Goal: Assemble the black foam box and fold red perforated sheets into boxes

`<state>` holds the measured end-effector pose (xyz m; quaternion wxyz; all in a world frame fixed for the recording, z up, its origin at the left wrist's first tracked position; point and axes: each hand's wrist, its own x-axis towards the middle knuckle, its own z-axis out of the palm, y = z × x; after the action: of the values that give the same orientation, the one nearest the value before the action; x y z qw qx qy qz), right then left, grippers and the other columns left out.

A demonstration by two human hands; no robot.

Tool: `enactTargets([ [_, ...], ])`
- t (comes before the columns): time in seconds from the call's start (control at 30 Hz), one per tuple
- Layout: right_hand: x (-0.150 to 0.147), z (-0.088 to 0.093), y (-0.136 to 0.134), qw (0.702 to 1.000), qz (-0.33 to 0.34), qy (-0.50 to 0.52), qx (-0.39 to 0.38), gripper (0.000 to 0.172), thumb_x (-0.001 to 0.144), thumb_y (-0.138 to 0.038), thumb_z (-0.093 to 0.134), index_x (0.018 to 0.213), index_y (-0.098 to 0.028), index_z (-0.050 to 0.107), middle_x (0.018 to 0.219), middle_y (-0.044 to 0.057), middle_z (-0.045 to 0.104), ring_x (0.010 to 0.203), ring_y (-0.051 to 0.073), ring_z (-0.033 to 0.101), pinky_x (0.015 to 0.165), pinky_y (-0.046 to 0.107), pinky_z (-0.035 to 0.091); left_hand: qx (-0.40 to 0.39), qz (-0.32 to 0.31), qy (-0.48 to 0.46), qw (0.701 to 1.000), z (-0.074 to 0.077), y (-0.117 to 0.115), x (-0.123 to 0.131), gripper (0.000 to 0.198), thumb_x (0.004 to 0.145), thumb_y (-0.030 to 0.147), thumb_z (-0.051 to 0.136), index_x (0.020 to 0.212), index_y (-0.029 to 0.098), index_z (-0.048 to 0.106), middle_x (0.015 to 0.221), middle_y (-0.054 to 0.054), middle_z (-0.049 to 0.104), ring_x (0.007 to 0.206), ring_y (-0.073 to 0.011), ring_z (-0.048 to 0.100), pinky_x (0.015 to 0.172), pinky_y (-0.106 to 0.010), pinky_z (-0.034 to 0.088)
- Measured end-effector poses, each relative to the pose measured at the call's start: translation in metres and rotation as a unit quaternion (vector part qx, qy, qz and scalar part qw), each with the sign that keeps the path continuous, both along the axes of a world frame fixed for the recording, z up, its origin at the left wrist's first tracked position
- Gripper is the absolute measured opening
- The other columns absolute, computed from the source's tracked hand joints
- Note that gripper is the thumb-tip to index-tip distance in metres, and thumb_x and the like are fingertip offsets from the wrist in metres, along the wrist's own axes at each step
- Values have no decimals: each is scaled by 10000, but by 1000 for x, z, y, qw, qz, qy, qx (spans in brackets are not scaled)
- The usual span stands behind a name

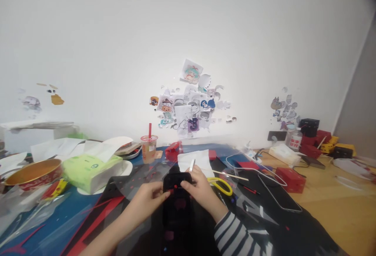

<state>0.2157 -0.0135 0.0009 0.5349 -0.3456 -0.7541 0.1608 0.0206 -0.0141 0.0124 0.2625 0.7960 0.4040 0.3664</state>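
I see left hand (149,200) pinching small black red-dotted box (177,182) at 9 o'clock edge, right hand (200,188) gripping 3 o'clock edge; yellow-handled scissors (222,186) just beyond.

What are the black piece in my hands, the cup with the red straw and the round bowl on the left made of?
Black piece: probably matte card or thin plastic, dull and flat. Cup: clear plastic, the drink shows through. Round bowl: likely metal, its gold inside shines.

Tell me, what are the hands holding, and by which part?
A black object: the left hand pinches its top edge from the left, the right hand from the right.
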Motion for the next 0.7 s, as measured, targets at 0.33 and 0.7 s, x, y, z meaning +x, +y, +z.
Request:
enactTargets([
  [0.33,1,-3,2,993,-26,-100,-65,107,704,-131,657,618,-192,677,605,-21,480,750,175,479,733,291,380,-21,29,-31,999,-9,8,-2,328,713,465,543,680,145,610,523,51,486,510,-126,461,485,-204,364],
  [0.7,11,-6,7,997,-59,41,-40,246,842,-232,468,967,-192,675,809,44,607,823,176,551,773,312,422,50,120,-59,990,-17,19,-15,401,750,429,483,1030,195,650,1010,-41,703,936,-267,633,790,-327,493],
])
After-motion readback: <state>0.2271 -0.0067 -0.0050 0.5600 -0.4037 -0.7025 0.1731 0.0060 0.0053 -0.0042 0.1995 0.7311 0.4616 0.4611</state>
